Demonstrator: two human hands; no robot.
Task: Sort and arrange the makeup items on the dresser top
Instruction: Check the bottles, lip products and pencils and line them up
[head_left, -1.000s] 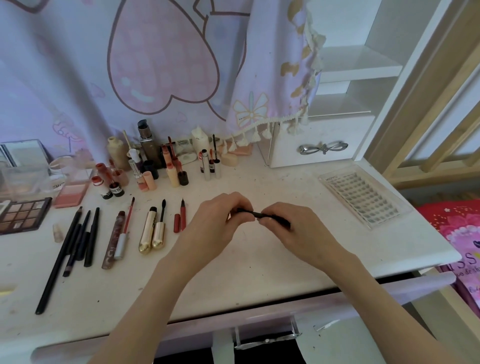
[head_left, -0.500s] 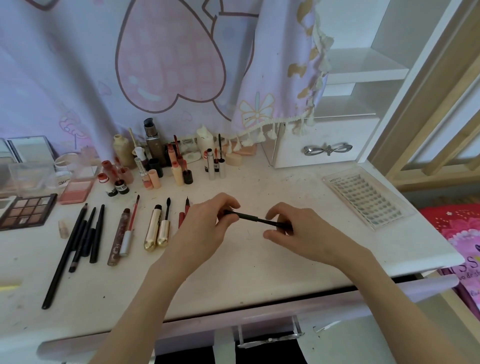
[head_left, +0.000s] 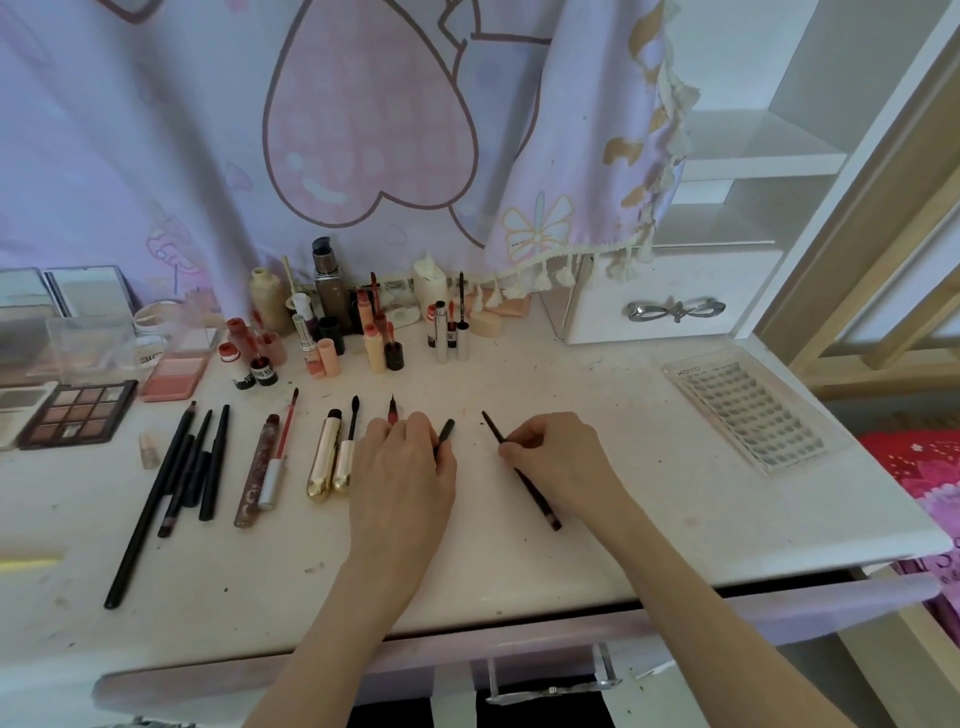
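Pinching a short black cap against the counter, the left hand has its grip closed beside the red liner and gold tubes. Further right, the right hand grips the uncapped black pencil, tip angled away. Setting them down apart risks the pencil rolling or smearing the counter.

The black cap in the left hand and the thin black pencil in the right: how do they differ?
The cap is short and stubby; the pencil is long and thin with a pointed tip. The left hand hides most of the cap; the right hand leaves both pencil ends showing. Both are black.
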